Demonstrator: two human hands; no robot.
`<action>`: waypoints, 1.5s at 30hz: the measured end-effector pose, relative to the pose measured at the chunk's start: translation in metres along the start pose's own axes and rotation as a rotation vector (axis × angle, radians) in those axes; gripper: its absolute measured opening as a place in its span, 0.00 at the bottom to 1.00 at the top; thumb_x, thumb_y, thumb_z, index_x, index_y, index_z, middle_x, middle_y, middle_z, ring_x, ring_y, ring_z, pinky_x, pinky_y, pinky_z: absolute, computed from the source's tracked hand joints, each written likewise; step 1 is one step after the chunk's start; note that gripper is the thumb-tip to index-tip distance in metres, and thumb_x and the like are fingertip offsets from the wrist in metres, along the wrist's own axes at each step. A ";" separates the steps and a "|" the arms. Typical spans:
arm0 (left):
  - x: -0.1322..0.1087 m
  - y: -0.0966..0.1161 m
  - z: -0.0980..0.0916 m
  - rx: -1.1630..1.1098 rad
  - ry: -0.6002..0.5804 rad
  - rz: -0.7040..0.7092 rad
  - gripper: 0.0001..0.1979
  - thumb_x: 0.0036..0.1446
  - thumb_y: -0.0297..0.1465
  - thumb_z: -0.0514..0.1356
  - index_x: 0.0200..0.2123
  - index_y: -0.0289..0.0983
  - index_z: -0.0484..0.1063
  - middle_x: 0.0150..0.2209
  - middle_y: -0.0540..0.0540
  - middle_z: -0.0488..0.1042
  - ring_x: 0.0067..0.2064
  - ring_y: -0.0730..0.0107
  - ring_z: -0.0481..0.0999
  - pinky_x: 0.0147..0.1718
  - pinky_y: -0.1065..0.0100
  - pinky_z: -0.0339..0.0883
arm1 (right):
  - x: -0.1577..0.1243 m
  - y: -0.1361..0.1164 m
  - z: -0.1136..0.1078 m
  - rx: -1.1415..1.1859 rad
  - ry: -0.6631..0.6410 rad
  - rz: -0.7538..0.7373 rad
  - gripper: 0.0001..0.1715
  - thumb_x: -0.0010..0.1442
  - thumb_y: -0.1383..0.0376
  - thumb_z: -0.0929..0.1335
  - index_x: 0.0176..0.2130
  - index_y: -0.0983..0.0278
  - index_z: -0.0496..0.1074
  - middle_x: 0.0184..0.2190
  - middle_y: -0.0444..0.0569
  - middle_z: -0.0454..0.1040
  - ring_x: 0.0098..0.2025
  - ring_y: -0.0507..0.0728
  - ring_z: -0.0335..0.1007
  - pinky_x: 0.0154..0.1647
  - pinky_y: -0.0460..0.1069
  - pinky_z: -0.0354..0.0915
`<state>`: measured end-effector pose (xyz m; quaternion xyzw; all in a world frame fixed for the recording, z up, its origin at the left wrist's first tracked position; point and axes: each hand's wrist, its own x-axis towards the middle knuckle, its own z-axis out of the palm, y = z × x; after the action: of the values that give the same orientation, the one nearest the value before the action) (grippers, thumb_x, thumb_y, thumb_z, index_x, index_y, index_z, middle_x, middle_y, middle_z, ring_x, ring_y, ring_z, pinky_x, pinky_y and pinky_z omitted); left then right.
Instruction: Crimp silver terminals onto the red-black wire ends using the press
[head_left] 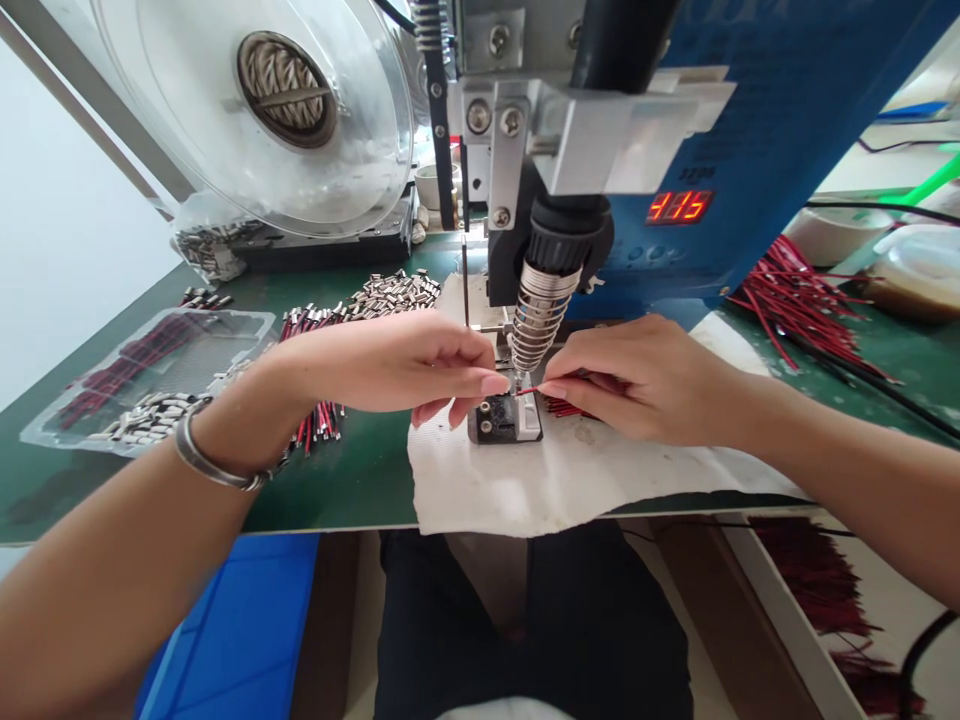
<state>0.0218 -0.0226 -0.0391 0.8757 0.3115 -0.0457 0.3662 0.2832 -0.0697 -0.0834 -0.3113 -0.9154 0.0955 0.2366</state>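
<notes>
In the head view, my right hand point(626, 375) pinches a thin red wire point(529, 390) between thumb and fingers, with its end pointing left to the soldering spot. Opposite it, my left hand point(442, 365) has thumb and forefinger closed at the same spot; whatever is between them is too small to make out. Just above the fingertips comes down a soldering iron point(544, 300) wrapped in a wire coil. A small black and white fixture point(502, 422) sits directly below. More red and black wires point(562, 408) lie under my right hand.
A blue machine point(675, 260) with a red display reading 415 stands behind. Small metal connectors point(394, 292) are heaped at the left, near a clear plastic tray point(247, 325). Red wires point(799, 305) lie right. A white cloth point(480, 500) covers the green table's point(360, 490) front edge.
</notes>
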 end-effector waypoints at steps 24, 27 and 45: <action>0.001 0.003 0.006 -0.048 0.013 0.047 0.14 0.71 0.40 0.54 0.39 0.38 0.74 0.32 0.48 0.76 0.30 0.73 0.72 0.29 0.71 0.65 | -0.001 -0.003 0.002 -0.022 0.017 0.016 0.12 0.71 0.61 0.64 0.37 0.59 0.74 0.28 0.45 0.77 0.26 0.54 0.68 0.30 0.51 0.57; 0.003 0.002 0.007 -0.031 0.017 0.048 0.15 0.71 0.40 0.54 0.39 0.38 0.75 0.33 0.47 0.78 0.33 0.71 0.74 0.31 0.71 0.65 | -0.001 -0.004 0.002 -0.018 0.017 0.025 0.12 0.71 0.61 0.64 0.36 0.58 0.74 0.28 0.44 0.77 0.28 0.55 0.70 0.30 0.51 0.57; 0.004 0.000 0.009 -0.050 0.055 0.174 0.12 0.70 0.34 0.55 0.33 0.37 0.70 0.28 0.52 0.74 0.29 0.75 0.73 0.28 0.73 0.62 | 0.000 -0.012 0.002 -0.026 0.094 0.069 0.11 0.69 0.65 0.66 0.34 0.61 0.73 0.24 0.41 0.76 0.22 0.51 0.63 0.27 0.49 0.56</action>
<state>0.0265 -0.0265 -0.0471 0.8908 0.2452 0.0181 0.3821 0.2758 -0.0795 -0.0816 -0.3499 -0.8932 0.0768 0.2717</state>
